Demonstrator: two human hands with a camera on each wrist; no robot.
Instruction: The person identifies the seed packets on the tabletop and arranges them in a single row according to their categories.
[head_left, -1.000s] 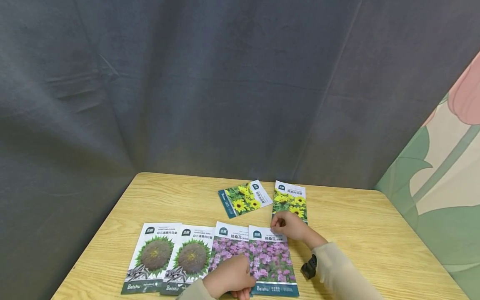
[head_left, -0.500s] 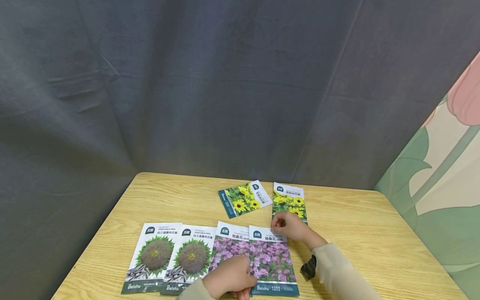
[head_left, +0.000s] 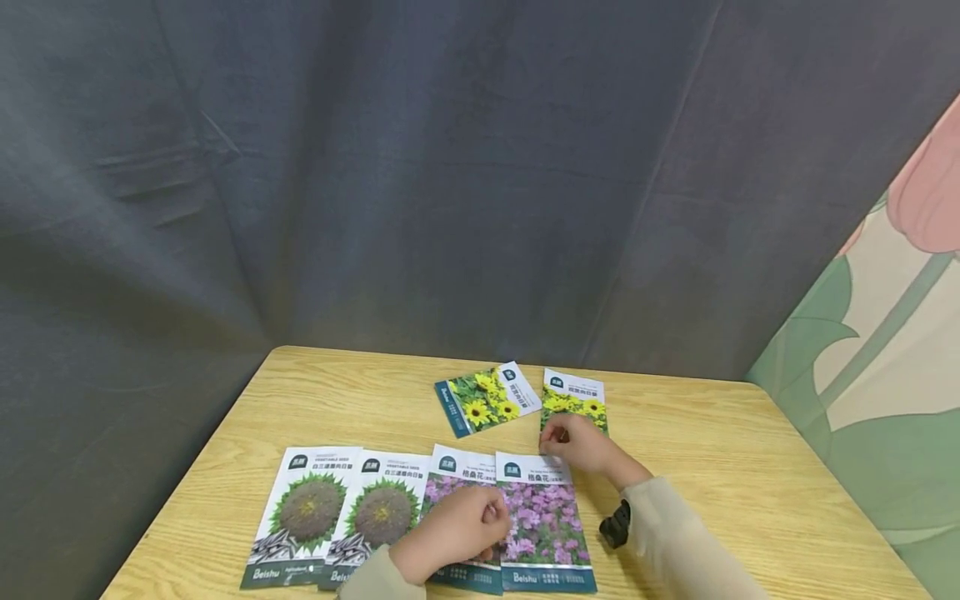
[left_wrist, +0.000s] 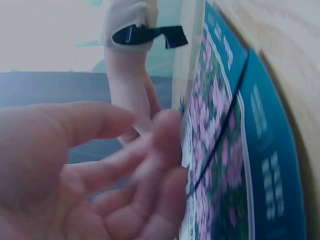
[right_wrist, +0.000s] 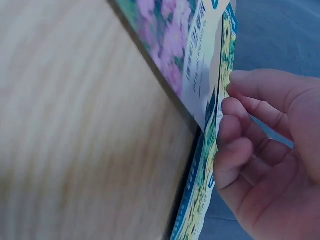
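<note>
Two seed packets with pink-purple flowers lie side by side at the front of the table, a left one (head_left: 461, 463) and a right one (head_left: 545, 527). Over the left one hovers my left hand (head_left: 459, 523), its fingers loosely curled and holding nothing. My right hand (head_left: 581, 446) is at the top edge of the right one, partly covering a yellow-flower packet (head_left: 573, 398) behind it. In the right wrist view its loosely bent fingers (right_wrist: 231, 127) are right at the face of the yellow-flower packet (right_wrist: 202, 192), pinching nothing.
Two sunflower-head seed packets, one at far left (head_left: 303, 512) and one beside it (head_left: 384, 515), overlap at the front left. Another yellow-flower packet (head_left: 487, 400) lies turned sideways at the back of the wooden table (head_left: 337, 387). A dark curtain (head_left: 450, 183) hangs behind.
My left hand has lifted from the lower edge of the purple-flower packets and moved up. The yellow-flower packet near my right hand has slid slightly left and nearer; that hand has barely moved.
</note>
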